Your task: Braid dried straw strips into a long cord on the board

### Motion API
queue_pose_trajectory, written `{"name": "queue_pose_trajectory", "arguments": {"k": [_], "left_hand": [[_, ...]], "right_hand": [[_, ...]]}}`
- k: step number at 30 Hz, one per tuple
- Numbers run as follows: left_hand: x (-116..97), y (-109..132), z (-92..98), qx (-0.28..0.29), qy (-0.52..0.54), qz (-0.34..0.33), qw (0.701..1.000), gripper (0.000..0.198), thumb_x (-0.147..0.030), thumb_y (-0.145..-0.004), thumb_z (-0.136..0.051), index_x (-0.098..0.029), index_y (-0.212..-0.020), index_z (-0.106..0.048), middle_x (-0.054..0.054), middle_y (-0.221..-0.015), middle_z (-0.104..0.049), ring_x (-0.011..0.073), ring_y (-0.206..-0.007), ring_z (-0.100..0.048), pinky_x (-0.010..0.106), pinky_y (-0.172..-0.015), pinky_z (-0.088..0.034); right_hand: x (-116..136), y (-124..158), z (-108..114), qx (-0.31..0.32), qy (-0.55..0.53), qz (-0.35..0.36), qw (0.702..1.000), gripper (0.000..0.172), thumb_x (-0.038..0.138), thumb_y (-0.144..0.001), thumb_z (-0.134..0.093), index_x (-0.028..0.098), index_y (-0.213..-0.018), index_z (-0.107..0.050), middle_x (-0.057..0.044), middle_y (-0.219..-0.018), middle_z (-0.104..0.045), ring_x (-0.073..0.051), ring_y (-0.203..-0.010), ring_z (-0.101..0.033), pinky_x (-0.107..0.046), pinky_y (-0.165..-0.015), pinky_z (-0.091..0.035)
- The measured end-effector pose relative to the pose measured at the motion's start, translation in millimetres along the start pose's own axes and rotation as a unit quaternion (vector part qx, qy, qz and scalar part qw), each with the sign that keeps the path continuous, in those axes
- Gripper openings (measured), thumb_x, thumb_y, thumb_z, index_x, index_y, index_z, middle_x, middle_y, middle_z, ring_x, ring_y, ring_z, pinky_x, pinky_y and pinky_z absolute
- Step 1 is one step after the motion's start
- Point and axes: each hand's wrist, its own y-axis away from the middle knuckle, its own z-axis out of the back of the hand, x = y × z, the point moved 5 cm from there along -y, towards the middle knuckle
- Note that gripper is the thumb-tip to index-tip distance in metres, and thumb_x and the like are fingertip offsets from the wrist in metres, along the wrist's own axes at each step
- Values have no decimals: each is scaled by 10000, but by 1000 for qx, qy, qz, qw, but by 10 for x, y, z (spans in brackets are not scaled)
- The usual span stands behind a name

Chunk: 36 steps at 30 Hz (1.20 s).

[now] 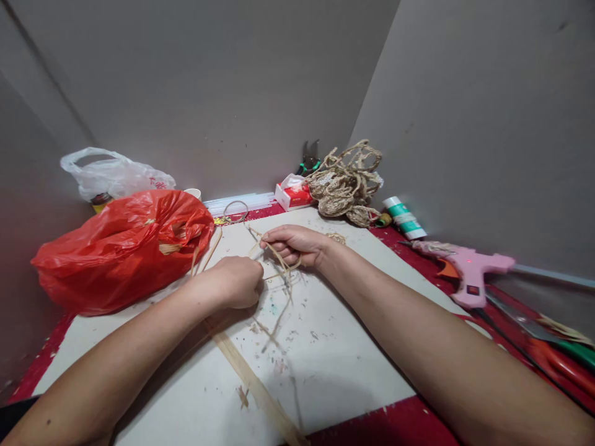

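My right hand [290, 244] is closed in a pinch on a thin, pale straw cord [255, 232] above the white board. A loop of the straw and loose ends hang below those fingers. My left hand [239, 282] is in a fist, just left of and nearer than the right one. A straw strip [253, 375] comes out under the left hand and widens flat across the board to the front edge. Between the two hands a narrow stretch of straw runs. What lies inside the left fist is hidden.
A red plastic bag [125, 254] bulges at the left, a white bag [116, 173] behind it. At the back lie glue sticks [242, 203], a tissue pack [294, 192], pliers [310, 160] and coiled straw rope [346, 179]. A pink glue gun [474, 269] lies right. Scraps dot the white board [353, 347].
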Motion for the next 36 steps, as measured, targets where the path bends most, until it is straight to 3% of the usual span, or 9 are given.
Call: {"name": "queue_pose_trajectory", "arguments": {"k": [5, 8, 10, 13, 15, 17, 21, 30, 36], "left_hand": [[78, 51, 165, -43, 37, -31, 998, 127, -177, -666, -498, -183, -659, -625, 77, -663, -635, 184, -610, -560, 276, -582, -371], [266, 88, 353, -87, 175, -38, 980, 50, -180, -664, -531, -172, -631, -569, 30, -615, -596, 137, -571, -531, 247, -562, -369], [426, 82, 438, -120, 330, -28, 936, 37, -177, -695, -529, -162, -663, -537, 22, -626, -600, 109, -551, -538, 226, -541, -380], [636, 14, 427, -168, 527, 3, 833, 18, -169, -744, -520, -155, -755, -520, 15, -619, -604, 78, -483, -525, 210, -491, -384], [703, -58, 343, -173, 597, 19, 783, 51, -139, -743, -537, -145, -793, -534, 9, -618, -601, 65, -466, -516, 208, -484, -396], [713, -128, 242, -154, 633, 32, 758, 63, -123, -738, -556, -133, -800, -556, 10, -630, -607, 59, -469, -522, 214, -498, -423], [671, -206, 111, -102, 637, 35, 763, 21, -137, -728, -578, -126, -745, -573, 9, -609, -612, 62, -461, -535, 220, -499, -447], [645, -210, 73, -82, 575, 23, 814, 60, -121, -650, -576, -133, -710, -571, 5, -560, -610, 89, -471, -546, 227, -499, -433], [663, -243, 86, -173, 485, -28, 857, 37, -167, -622, -582, -131, -612, -585, -44, -517, -512, 50, -474, -439, 190, -490, -341]], "right_hand": [[1, 2, 21, 6, -8, 0, 1000, 117, 163, -820, -494, 123, -711, -508, 110, -471, -186, -23, -376, -80, -107, -290, -127], [5, 11, 25, 9, -12, -4, 1000, 118, 164, -832, -480, 121, -728, -515, 111, -471, -184, -23, -378, -76, -110, -294, -125], [1, 10, 22, 12, -7, -8, 1000, 127, 163, -839, -470, 111, -737, -526, 112, -469, -180, -22, -381, -73, -109, -300, -123], [-14, -5, 18, 17, -1, -10, 1000, 146, 173, -844, -467, 105, -732, -532, 112, -469, -183, -21, -385, -71, -110, -305, -115], [-29, -19, 18, 20, 0, -12, 1000, 141, 180, -840, -473, 107, -738, -536, 112, -471, -181, -21, -386, -67, -111, -305, -111], [-41, -27, 15, 25, 0, -11, 1000, 126, 184, -830, -489, 108, -741, -538, 113, -474, -176, -22, -387, -69, -110, -305, -115], [-36, -22, 4, 22, 4, -1, 1000, 105, 182, -800, -531, 120, -716, -519, 113, -479, -175, -20, -385, -77, -106, -304, -129], [-44, -20, 12, 5, 3, -1, 1000, 95, 180, -795, -539, 98, -749, -544, 115, -477, -172, -17, -393, -74, -105, -306, -116], [-66, -24, -12, 0, 5, -6, 1000, 105, 190, -788, -561, 109, -730, -528, 114, -480, -178, -13, -392, -77, -107, -311, -108]]}}
